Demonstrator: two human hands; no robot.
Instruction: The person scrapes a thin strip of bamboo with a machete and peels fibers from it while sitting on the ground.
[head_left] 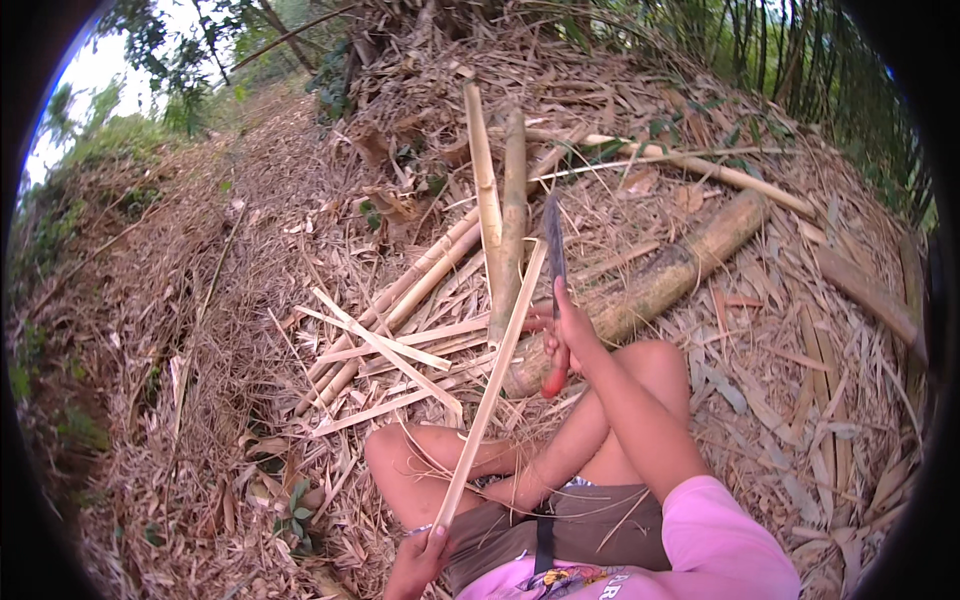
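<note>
My left hand (422, 558) is closed round the lower end of a long, pale bamboo strip (489, 394). The strip slants up and away over my crossed legs, its far end close to the knife blade. In my right hand (566, 333) is a large knife (556, 245) with a dark blade pointing up and a red-orange handle end showing below my fist. Part of the handle is hidden by my fingers. Thin curled shavings hang by the strip and lie over my lap.
Split bamboo strips (385, 352) lie crossed on the dry leaf litter ahead. Two bamboo pieces (513, 200) stand upright beyond the knife. A thick bamboo log (680, 275) lies at the right, with a long thin pole (720, 172) behind it. Bamboo stems (800, 60) grow at the far right.
</note>
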